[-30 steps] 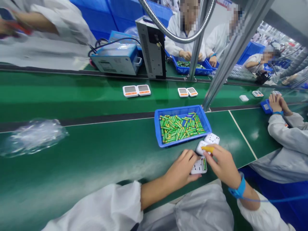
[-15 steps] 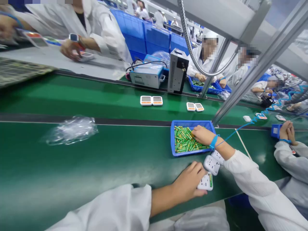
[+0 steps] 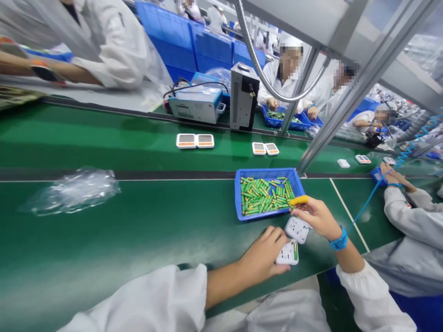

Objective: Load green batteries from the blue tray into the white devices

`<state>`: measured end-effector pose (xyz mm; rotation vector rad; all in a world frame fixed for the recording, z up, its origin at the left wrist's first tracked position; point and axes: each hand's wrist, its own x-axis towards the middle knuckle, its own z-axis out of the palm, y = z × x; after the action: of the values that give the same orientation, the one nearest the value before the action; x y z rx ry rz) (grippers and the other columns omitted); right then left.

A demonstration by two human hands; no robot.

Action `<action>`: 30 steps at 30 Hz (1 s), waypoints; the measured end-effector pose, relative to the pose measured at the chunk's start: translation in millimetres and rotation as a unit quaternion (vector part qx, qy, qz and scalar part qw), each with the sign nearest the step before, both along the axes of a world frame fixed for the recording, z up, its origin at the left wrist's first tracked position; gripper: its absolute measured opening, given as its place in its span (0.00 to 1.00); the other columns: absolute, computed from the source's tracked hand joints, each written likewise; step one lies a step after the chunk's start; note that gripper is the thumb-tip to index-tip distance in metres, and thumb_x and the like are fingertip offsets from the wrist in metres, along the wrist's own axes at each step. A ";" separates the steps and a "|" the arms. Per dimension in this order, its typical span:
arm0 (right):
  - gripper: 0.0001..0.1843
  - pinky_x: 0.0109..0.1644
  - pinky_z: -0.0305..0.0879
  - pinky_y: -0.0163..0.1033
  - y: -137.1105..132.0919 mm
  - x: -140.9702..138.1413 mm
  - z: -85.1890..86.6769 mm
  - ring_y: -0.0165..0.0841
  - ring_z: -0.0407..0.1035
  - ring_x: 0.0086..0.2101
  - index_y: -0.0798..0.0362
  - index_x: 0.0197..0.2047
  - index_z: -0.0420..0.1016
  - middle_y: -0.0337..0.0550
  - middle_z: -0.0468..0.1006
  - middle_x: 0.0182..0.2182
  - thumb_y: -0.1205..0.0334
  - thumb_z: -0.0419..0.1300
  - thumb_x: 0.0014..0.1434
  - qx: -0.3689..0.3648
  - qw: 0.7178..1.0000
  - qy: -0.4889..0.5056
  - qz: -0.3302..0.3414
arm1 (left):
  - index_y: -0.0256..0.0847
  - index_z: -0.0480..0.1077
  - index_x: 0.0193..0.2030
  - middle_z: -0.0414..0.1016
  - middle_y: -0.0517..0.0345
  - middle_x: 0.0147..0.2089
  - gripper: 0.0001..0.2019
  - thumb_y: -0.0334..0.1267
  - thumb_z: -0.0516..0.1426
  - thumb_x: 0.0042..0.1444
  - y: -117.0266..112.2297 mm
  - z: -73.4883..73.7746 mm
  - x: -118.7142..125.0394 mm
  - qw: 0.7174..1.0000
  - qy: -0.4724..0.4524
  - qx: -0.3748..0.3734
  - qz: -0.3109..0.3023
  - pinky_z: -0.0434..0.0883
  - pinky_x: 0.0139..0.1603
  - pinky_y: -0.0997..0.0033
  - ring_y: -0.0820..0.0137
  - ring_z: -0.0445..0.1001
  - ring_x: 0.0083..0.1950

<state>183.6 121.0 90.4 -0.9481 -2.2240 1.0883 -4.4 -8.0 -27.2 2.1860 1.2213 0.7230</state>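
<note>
While both forearms reach in from the near edge in the head view, the left hand (image 3: 261,253) spans the left part of a white unit (image 3: 287,254), its thumb along the near edge and its fingers over the far side, holding it against the green bench (image 3: 166,240). The white unit lies with its slotted back upward, and a green battery (image 3: 295,251) shows in the compartment at its right end. Just beyond it sits a second unit (image 3: 296,229), also back upward, partly overhung by the right hand (image 3: 316,217).

The right hand is held narrow, thumb and fingers close together at the near right corner of a blue tray (image 3: 238,198); a yellow finger cover (image 3: 299,200) sits on one finger. Whether the fingertips hold a battery cannot be told, as loose green batteries (image 3: 261,196) lie heaped in the tray right behind them. A blue wrist strap (image 3: 339,240) circles the right wrist.

Farther off, two pairs of white units with grey screens and orange strips, the left pair (image 3: 187,140) and the right pair (image 3: 259,148), lie on a green strip. Clear plastic (image 3: 83,188) lies crumpled well to the left. At the right, a co-worker's hands (image 3: 391,175) are beside a small blue box (image 3: 378,177).
</note>
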 end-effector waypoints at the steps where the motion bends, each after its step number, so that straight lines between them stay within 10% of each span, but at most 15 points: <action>1: 0.13 0.46 0.77 0.42 -13.0 9.3 -3.8 0.38 0.82 0.41 0.50 0.55 0.83 0.44 0.88 0.41 0.54 0.67 0.71 -0.017 1.000 0.010 -0.019 | 0.43 0.70 0.63 0.72 0.49 0.62 0.35 0.43 0.80 0.53 -0.6 1.3 -0.8 1.000 -0.008 -0.003 -0.003 0.72 0.63 0.50 0.49 0.69 0.62; 12: 0.04 0.45 0.76 0.42 -138.3 33.7 -75.6 0.37 0.79 0.40 0.49 0.45 0.82 0.45 0.83 0.44 0.62 0.65 0.75 0.107 0.971 -0.046 -0.209 | 0.42 0.69 0.64 0.73 0.50 0.62 0.33 0.34 0.77 0.56 -0.3 7.9 -3.9 0.999 -0.032 -0.014 -0.010 0.73 0.65 0.49 0.51 0.70 0.63; 24: 0.15 0.59 0.82 0.49 -157.3 24.0 -68.8 0.43 0.80 0.54 0.49 0.62 0.81 0.53 0.83 0.55 0.68 0.60 0.76 0.176 0.972 -0.042 -0.152 | 0.42 0.69 0.64 0.73 0.49 0.61 0.29 0.35 0.74 0.60 -1.5 8.0 -5.2 0.999 -0.046 0.013 -0.008 0.74 0.63 0.51 0.52 0.71 0.62; 30: 0.12 0.53 0.83 0.49 -144.8 30.3 -69.8 0.42 0.80 0.49 0.46 0.55 0.83 0.46 0.86 0.47 0.70 0.64 0.74 0.189 0.973 -0.015 -0.128 | 0.43 0.68 0.63 0.73 0.49 0.62 0.30 0.36 0.75 0.58 -1.8 9.6 -5.0 0.999 -0.045 0.006 -0.006 0.74 0.63 0.50 0.52 0.71 0.62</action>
<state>213.9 -23.9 20.6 -1.0465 -2.1513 0.5140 -9.4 -9.8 -17.6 2.1448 1.1602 0.8168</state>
